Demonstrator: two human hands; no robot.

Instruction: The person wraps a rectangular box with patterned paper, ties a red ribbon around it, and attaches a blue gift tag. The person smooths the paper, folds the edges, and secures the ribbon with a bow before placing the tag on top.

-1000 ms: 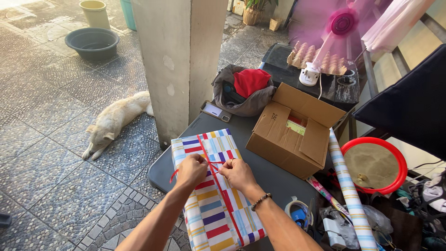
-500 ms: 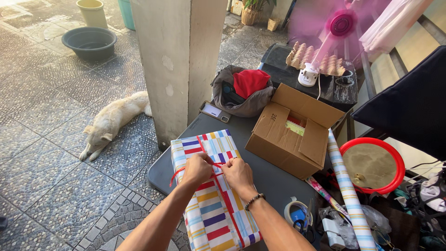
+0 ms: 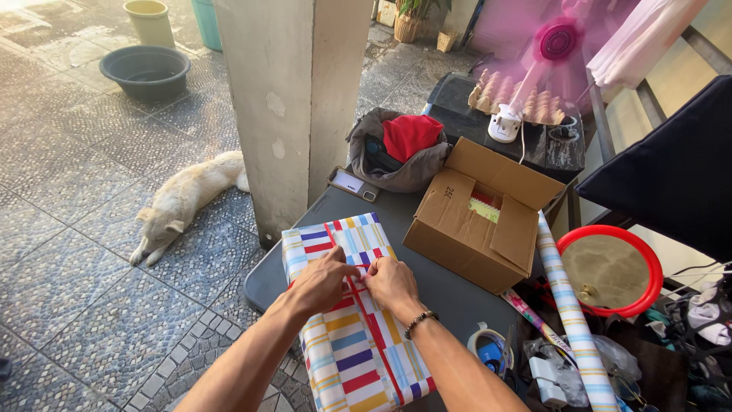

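Wrapped box [image 3: 351, 336] lies on the near left part of the grey table [image 3: 450, 294], long axis running near to far. Striped paper covers every visible face; no bare card shows, so wrapping appears complete.

1 red ribbon [image 3: 379, 343] runs lengthwise over the top and meets a crossing at the middle. Both hands rest on that crossing. Left hand [image 3: 319, 284] is curled, thumb and fingers pinched on the ribbon. Right hand [image 3: 390, 281] is likewise closed, fingertips on the ribbon beside the left. The knot itself is hidden under the fingers; whether it is tight cannot be told. No finished bow is visible. Judgement: wrapping done, tying under way, bow and trimming outstanding.

Right of the box: open carton [image 3: 480, 217], paper roll [image 3: 570, 313], tape [image 3: 488, 347] at the near edge. A dog [image 3: 183, 202] lies on the floor, far left, well apart.
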